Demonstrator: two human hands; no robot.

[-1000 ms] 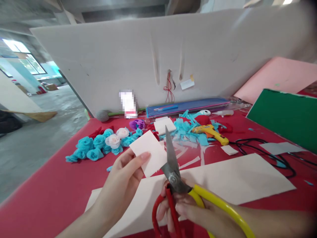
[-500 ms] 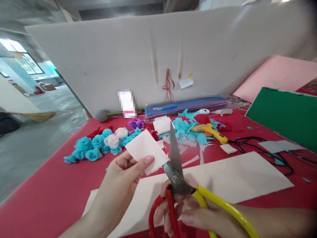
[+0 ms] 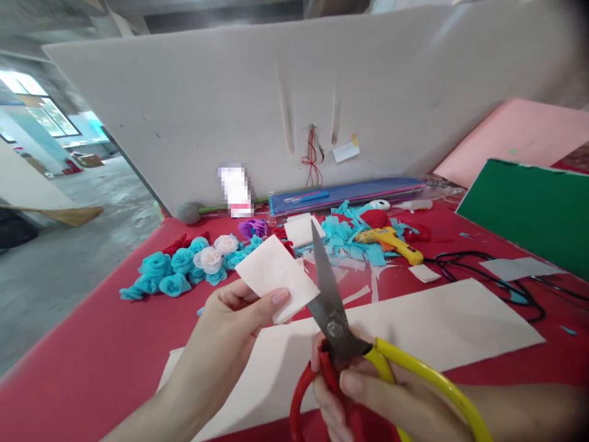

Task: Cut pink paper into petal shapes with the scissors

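left hand [image 3: 230, 319] pinches a pale pink foam square [image 3: 275, 277] between thumb and fingers, raised above the red table [image 3: 83, 350]. right hand [image 3: 368, 399] grips the scissors [image 3: 340, 331] by their red and yellow handles, blades closed and just beside the square's right edge. a large pale sheet [image 3: 414, 325] lies beneath; blue paper roses [image 3: 175, 273] and a yellow glue gun [image 3: 391, 240] lie beyond.

Turquoise paper roses [image 3: 159, 273] (two white roses [image 3: 209, 258] among them) lie bunched on a red table [image 3: 92, 344], near a purple bloom [image 3: 254, 228]. Farther back, a yellow glue gun [image 3: 391, 242] rests among turquoise scraps [image 3: 343, 236]. A black cable [image 3: 478, 270] loops to its right, below a green sheet [image 3: 529, 205] and a pink sheet [image 3: 510, 135]. A white board [image 3: 207, 110] stands behind.
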